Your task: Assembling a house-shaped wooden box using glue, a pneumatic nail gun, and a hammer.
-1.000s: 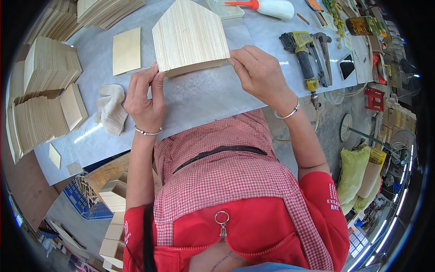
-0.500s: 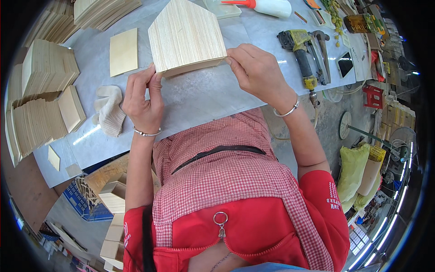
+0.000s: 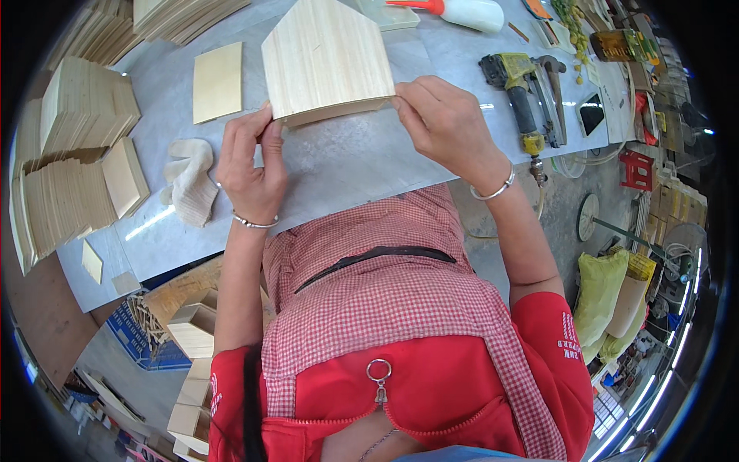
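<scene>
On one grey worktop (image 3: 346, 158), back from the near edge, one house-shaped wooden piece (image 3: 327, 61) is pinched at its two near corners by the left hand (image 3: 252, 165) and right hand (image 3: 445, 127).

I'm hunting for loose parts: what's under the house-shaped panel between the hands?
Below the near edge of the house-shaped panel, a strip of wood shows. The panel covers everything farther back, so what lies there can't be seen.
</scene>
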`<action>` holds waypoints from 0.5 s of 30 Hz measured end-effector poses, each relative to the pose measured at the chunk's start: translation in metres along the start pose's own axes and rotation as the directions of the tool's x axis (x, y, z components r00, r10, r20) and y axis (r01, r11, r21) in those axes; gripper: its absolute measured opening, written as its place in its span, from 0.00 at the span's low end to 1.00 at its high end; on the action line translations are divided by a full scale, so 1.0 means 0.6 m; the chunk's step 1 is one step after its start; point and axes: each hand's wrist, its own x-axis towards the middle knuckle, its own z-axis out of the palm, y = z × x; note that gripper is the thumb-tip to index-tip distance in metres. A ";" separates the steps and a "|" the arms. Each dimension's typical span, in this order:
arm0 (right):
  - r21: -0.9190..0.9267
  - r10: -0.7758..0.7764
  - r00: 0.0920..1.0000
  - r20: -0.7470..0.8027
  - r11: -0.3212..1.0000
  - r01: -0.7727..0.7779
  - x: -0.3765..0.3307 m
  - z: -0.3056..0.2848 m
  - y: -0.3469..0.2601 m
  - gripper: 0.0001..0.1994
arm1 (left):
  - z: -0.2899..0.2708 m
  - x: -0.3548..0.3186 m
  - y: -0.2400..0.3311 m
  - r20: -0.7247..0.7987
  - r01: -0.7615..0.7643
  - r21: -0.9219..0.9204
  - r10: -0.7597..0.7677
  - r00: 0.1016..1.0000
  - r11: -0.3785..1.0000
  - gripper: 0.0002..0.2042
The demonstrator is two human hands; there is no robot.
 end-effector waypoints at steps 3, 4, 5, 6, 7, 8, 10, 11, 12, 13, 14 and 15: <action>-0.001 0.005 1.000 0.010 1.000 -0.005 0.001 -0.002 -0.002 0.04 | 0.002 0.002 0.007 -0.022 -0.011 -0.020 0.010 1.000 1.000 0.10; -0.015 -0.001 1.000 -0.012 1.000 0.001 0.002 -0.002 -0.002 0.04 | 0.004 0.001 0.006 -0.026 0.012 -0.069 -0.014 1.000 0.998 0.11; -0.007 -0.006 1.000 -0.012 1.000 0.006 0.002 -0.003 -0.003 0.04 | 0.006 0.000 0.006 -0.029 0.034 -0.119 -0.038 0.999 0.992 0.11; -0.008 0.007 1.000 -0.002 1.000 -0.007 0.002 -0.004 -0.004 0.03 | 0.005 -0.001 0.007 -0.032 0.042 -0.132 -0.046 0.998 0.990 0.12; -0.013 0.021 1.000 0.008 1.000 -0.021 0.002 -0.005 -0.004 0.03 | 0.006 -0.001 0.007 -0.034 0.043 -0.128 -0.048 0.998 0.991 0.12; -0.011 0.018 1.000 0.009 1.000 -0.018 0.002 -0.005 -0.005 0.03 | 0.006 -0.001 0.007 -0.035 0.036 -0.116 -0.040 0.999 0.993 0.11; -0.017 0.026 0.999 0.028 1.000 -0.025 0.002 -0.006 -0.005 0.03 | 0.007 -0.001 0.005 -0.037 0.030 -0.104 -0.034 0.999 0.994 0.11; -0.017 0.025 0.999 0.029 1.000 -0.024 0.003 -0.006 -0.006 0.03 | 0.007 -0.002 0.003 -0.040 0.040 -0.092 -0.043 0.998 0.995 0.11; -0.011 0.024 0.999 0.022 1.000 -0.024 0.003 -0.006 -0.006 0.03 | 0.008 -0.002 0.002 -0.043 0.049 -0.081 -0.053 0.998 0.996 0.10; -0.006 0.024 1.000 0.014 1.000 -0.024 0.003 -0.005 -0.007 0.03 | 0.008 -0.003 0.001 -0.043 0.050 -0.081 -0.053 0.998 0.995 0.10; -0.007 0.024 1.000 0.015 1.000 -0.024 0.003 -0.006 -0.007 0.03 | 0.009 -0.003 0.000 -0.055 0.043 -0.076 -0.047 0.997 0.996 0.10; -0.014 0.022 0.999 0.025 1.000 -0.022 0.004 -0.007 -0.008 0.03 | 0.009 -0.003 -0.001 -0.067 0.036 -0.071 -0.040 0.997 0.997 0.09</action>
